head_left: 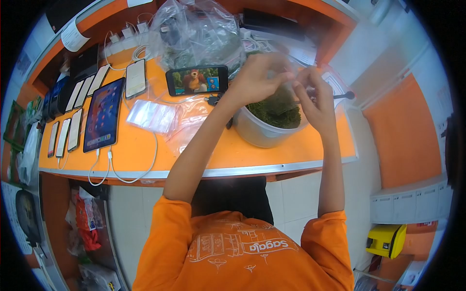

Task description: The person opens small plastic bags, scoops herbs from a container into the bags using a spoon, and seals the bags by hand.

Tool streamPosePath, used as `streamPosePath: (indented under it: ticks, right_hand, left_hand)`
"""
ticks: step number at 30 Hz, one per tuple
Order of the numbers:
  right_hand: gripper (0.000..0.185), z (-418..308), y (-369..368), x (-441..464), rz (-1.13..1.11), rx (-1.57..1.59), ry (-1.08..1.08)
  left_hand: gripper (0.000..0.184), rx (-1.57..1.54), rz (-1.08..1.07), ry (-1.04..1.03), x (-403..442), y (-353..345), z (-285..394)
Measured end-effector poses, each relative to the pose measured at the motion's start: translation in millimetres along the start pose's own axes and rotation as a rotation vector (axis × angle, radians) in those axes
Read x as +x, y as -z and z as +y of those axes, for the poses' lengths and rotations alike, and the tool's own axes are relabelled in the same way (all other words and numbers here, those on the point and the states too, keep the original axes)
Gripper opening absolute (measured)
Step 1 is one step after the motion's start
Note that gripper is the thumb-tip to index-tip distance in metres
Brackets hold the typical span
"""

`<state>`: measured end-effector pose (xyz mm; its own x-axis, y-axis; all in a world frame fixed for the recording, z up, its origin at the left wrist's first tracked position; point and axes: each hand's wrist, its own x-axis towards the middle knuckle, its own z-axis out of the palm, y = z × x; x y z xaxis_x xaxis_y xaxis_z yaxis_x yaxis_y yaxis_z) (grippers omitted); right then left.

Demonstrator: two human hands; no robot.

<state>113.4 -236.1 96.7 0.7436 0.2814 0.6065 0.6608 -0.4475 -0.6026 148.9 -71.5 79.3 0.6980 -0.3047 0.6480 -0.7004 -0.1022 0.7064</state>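
While left hand (270, 72) and right hand (314, 94) hang close above tub (259, 135) | right fingers curled, hold unclear | left blurred, cannot tell

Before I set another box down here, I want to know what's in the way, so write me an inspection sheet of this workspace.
Surface: orange table with a metal front edge.
Job's things: translucent tub holding green, moss-like material; a clear plastic piece, probably a bag, over it, partly blurred.
Clutter: tablet, several phones, one propped sideways showing a cartoon bear; small clear bags; heap of clear plastic behind.
Hands: left hand and right hand close together above the tub; exact grips unclear.
Cables: white cables at the tablet, looping over the front edge; chargers at the back.
Surroundings: pale floor; yellow bag at right.
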Motion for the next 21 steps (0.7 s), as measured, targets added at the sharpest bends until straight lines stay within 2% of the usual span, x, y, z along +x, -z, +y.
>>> streamPosePath:
  ticks: [8, 11, 17, 21]
  right_hand:
    - [0.010, 3.4, -5.4, 2.0, 0.027, 0.052, 0.090]
    - [0.010, -3.7, -2.6, 1.4, -0.007, -0.013, 0.032]
    - [0.009, 2.7, -3.6, 0.8, 0.008, 0.054, 0.056]
    - [0.008, 1.6, 2.4, -1.5, -0.013, 0.019, -0.031]
  left_hand:
    - [0.011, 0.106, 0.027, -0.053, -2.1, -1.8, 4.9]
    - [0.011, 0.089, 0.031, -0.057, -2.6, -2.5, 5.3]
    - [0.011, 0.025, 0.051, -0.061, -0.7, -1.7, -3.6]
    - [0.011, 0.038, 0.073, -0.052, -2.1, 2.3, -3.0]
